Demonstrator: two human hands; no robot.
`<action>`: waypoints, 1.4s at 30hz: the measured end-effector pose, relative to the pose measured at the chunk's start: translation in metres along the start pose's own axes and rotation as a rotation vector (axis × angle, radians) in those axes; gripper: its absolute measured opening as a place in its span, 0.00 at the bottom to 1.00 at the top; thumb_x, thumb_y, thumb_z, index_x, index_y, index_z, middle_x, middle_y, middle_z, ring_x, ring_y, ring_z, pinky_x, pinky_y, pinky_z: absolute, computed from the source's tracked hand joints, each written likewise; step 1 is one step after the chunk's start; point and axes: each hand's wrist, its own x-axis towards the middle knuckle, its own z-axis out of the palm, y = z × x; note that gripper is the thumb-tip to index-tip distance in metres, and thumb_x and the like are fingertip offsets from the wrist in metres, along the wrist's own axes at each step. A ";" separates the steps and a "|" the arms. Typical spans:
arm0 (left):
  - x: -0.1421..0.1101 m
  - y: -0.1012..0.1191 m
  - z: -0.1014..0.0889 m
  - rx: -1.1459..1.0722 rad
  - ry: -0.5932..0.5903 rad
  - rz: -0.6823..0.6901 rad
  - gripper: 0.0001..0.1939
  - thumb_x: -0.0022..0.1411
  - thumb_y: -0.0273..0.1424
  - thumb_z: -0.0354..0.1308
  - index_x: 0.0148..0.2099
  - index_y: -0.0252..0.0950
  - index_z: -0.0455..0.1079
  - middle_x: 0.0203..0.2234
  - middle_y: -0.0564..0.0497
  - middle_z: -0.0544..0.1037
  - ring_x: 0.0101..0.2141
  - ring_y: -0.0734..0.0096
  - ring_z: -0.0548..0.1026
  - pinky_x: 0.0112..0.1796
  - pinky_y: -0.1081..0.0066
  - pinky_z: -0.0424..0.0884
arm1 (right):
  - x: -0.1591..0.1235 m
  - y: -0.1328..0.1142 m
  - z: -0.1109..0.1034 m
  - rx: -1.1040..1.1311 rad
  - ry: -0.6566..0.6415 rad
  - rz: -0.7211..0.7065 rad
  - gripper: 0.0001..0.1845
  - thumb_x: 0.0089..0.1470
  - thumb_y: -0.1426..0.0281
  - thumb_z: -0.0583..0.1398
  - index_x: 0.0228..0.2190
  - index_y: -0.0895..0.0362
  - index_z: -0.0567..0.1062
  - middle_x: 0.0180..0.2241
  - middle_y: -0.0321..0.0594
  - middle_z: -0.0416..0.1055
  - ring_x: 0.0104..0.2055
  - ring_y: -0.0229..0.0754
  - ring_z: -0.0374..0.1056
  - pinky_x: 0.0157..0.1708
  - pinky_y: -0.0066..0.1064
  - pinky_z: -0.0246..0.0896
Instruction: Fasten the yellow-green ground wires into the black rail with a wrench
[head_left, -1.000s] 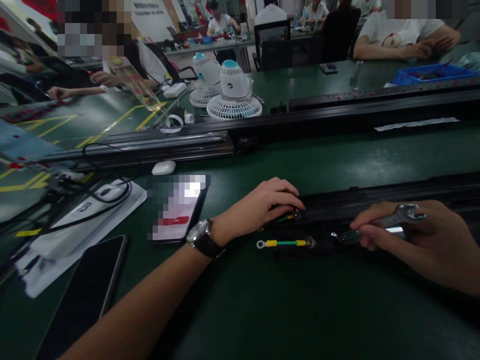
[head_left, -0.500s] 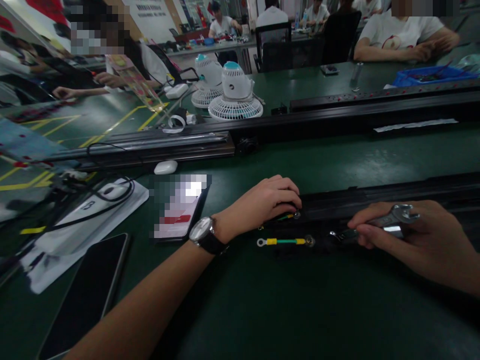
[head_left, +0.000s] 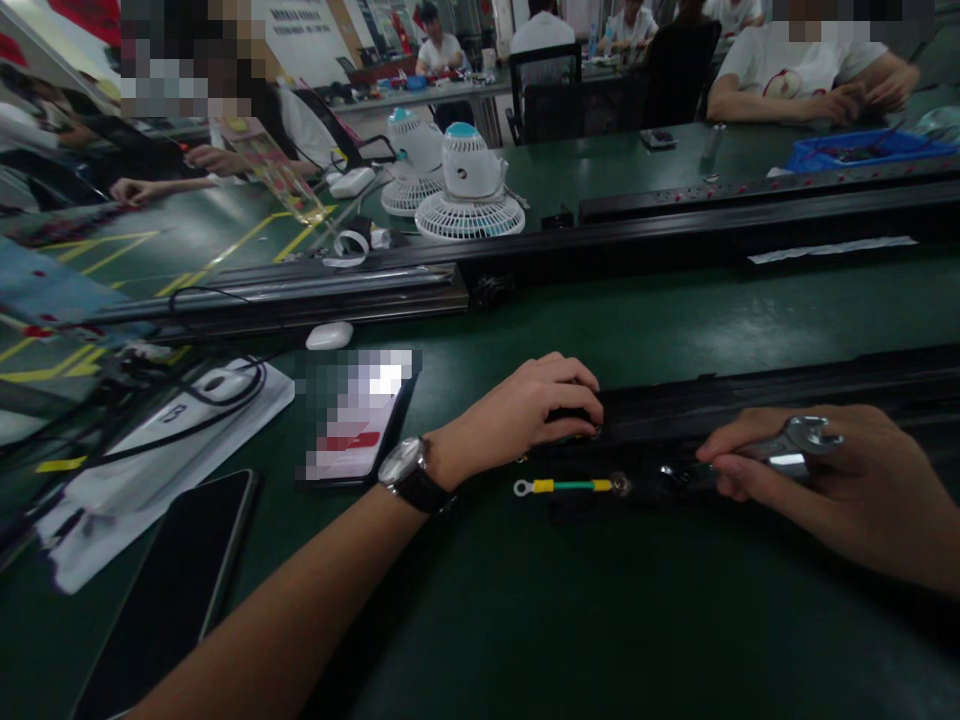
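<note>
My left hand (head_left: 551, 400), with curled fingers, pinches at the near end of a black rail (head_left: 675, 405). A ring terminal just shows under its fingertips; what they grip is hidden. Below it lies a short green wire (head_left: 572, 486) with yellow crimped ends and ring terminals. Its right ring sits on a bolt (head_left: 619, 484) on a second dark bar; the left ring is loose. To the right, my right hand (head_left: 840, 480) is closed round a metal wrench (head_left: 814, 435), open jaw pointing up and right. A shiny metal end (head_left: 667, 473) lies just left of its fingertips.
Two phones (head_left: 172, 580) and a white plastic-wrapped cable (head_left: 172, 420) lie to the left. Long black rails (head_left: 600, 235) cross the table behind, with white fans (head_left: 469, 180) beyond. A blue tray (head_left: 862, 150) stands far right. Other people sit across the table.
My left thumb and fingers have closed lower over the upper green-yellow wire, which was visible before. My right hand and the wrench have hardly moved.
</note>
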 end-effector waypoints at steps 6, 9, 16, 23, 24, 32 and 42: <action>-0.002 0.001 -0.001 -0.004 -0.001 -0.014 0.05 0.71 0.32 0.62 0.47 0.42 0.79 0.50 0.49 0.73 0.51 0.64 0.71 0.53 0.62 0.66 | 0.001 0.000 0.002 -0.017 -0.007 -0.034 0.04 0.64 0.65 0.63 0.39 0.45 0.80 0.31 0.30 0.81 0.25 0.38 0.77 0.27 0.30 0.72; -0.003 0.001 -0.002 -0.010 0.001 -0.018 0.05 0.71 0.31 0.62 0.46 0.43 0.79 0.51 0.48 0.73 0.51 0.63 0.71 0.53 0.62 0.65 | 0.002 -0.001 0.003 0.003 -0.004 -0.041 0.04 0.64 0.66 0.63 0.39 0.46 0.80 0.31 0.31 0.81 0.27 0.39 0.78 0.28 0.30 0.73; -0.003 0.001 -0.002 -0.053 0.009 -0.023 0.11 0.71 0.30 0.62 0.54 0.43 0.75 0.50 0.49 0.75 0.51 0.64 0.71 0.53 0.63 0.65 | 0.003 -0.002 0.002 0.025 -0.015 -0.050 0.04 0.64 0.67 0.63 0.39 0.47 0.79 0.29 0.30 0.80 0.26 0.38 0.77 0.28 0.29 0.71; -0.005 0.002 -0.004 -0.088 0.002 -0.026 0.13 0.73 0.23 0.55 0.54 0.42 0.74 0.51 0.50 0.76 0.53 0.66 0.71 0.55 0.62 0.64 | -0.001 0.002 0.003 -0.016 -0.022 -0.050 0.05 0.64 0.67 0.62 0.41 0.46 0.79 0.31 0.30 0.81 0.27 0.36 0.77 0.29 0.27 0.71; -0.004 0.002 -0.004 -0.093 0.004 -0.023 0.13 0.73 0.23 0.55 0.54 0.42 0.74 0.51 0.50 0.76 0.53 0.66 0.71 0.55 0.62 0.64 | -0.002 0.003 0.002 -0.023 -0.021 -0.049 0.05 0.64 0.67 0.62 0.41 0.46 0.79 0.32 0.30 0.81 0.27 0.37 0.77 0.28 0.28 0.71; -0.003 0.002 -0.002 -0.090 0.024 -0.037 0.09 0.71 0.27 0.60 0.52 0.41 0.73 0.50 0.51 0.77 0.50 0.64 0.72 0.54 0.63 0.64 | 0.005 -0.007 -0.003 0.022 0.032 0.027 0.04 0.66 0.66 0.62 0.38 0.48 0.79 0.23 0.29 0.79 0.20 0.38 0.75 0.20 0.28 0.68; -0.004 0.000 0.007 -0.153 0.131 -0.105 0.18 0.68 0.33 0.65 0.59 0.44 0.71 0.53 0.51 0.78 0.50 0.63 0.73 0.50 0.64 0.67 | 0.029 -0.028 0.010 0.010 -0.101 -0.086 0.04 0.62 0.66 0.67 0.35 0.52 0.81 0.27 0.31 0.82 0.21 0.34 0.74 0.22 0.24 0.65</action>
